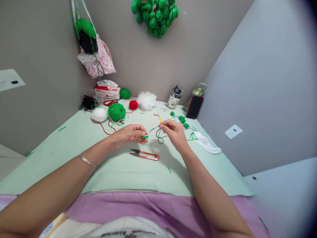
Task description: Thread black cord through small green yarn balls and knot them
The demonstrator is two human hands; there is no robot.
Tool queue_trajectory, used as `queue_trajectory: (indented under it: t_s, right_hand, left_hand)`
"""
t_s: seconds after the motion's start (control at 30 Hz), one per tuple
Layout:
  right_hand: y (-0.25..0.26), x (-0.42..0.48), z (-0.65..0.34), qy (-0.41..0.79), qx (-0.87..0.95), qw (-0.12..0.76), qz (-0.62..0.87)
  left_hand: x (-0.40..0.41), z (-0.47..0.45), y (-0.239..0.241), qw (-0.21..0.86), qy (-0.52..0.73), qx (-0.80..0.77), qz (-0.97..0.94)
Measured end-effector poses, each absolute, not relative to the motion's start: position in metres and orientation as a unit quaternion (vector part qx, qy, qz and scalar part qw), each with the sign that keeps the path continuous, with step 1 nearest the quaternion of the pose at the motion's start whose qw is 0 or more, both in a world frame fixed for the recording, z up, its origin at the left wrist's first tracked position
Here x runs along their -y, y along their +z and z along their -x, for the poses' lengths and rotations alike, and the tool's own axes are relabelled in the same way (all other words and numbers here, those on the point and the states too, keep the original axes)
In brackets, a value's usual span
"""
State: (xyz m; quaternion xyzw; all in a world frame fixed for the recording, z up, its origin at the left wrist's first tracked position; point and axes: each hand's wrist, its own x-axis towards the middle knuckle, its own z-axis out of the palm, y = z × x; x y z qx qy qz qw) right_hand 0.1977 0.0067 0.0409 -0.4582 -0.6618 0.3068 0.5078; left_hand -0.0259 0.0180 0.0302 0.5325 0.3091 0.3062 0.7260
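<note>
My left hand [132, 135] is closed around a small green crocheted piece [144, 136] with a touch of red on it. A dark strand of yarn [153, 129] runs taut from that piece to my right hand [173, 131], whose thumb and fingers pinch it. Loose black yarn [160, 138] hangs in loops below the right fingertips. Right by those fingertips shows a yellow-handled crochet hook [159, 119]; I cannot tell whether it is held or lies behind them. Orange thread snips [148, 155] lie on the table below both hands.
Green yarn [116, 112], white yarn [100, 114], red yarn [133, 105] and white stuffing [147, 100] sit behind my hands. Small green balls [182, 120], a phone [194, 107], a pen jar [174, 98] and a white fabric piece [207, 143] are on the right.
</note>
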Motion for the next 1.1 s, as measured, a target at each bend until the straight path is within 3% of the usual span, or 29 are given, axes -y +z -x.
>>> queue_trajectory:
  t_s: [0.47, 0.87, 1.1]
  right_hand:
    - [0.044, -0.008, -0.204, 0.296, 0.61, 0.547, 0.491]
    - [0.041, 0.005, -0.189, 0.334, 0.689, 0.477, 0.431]
    - [0.042, 0.018, -0.179, 0.213, 0.779, 0.4, 0.434]
  left_hand:
    - [-0.016, 0.025, 0.033, 0.725, 0.306, -0.319, -0.529]
    - [-0.02, 0.022, 0.028, 0.682, 0.393, -0.35, -0.508]
    - [-0.02, 0.021, 0.028, 0.671, 0.412, -0.349, -0.508]
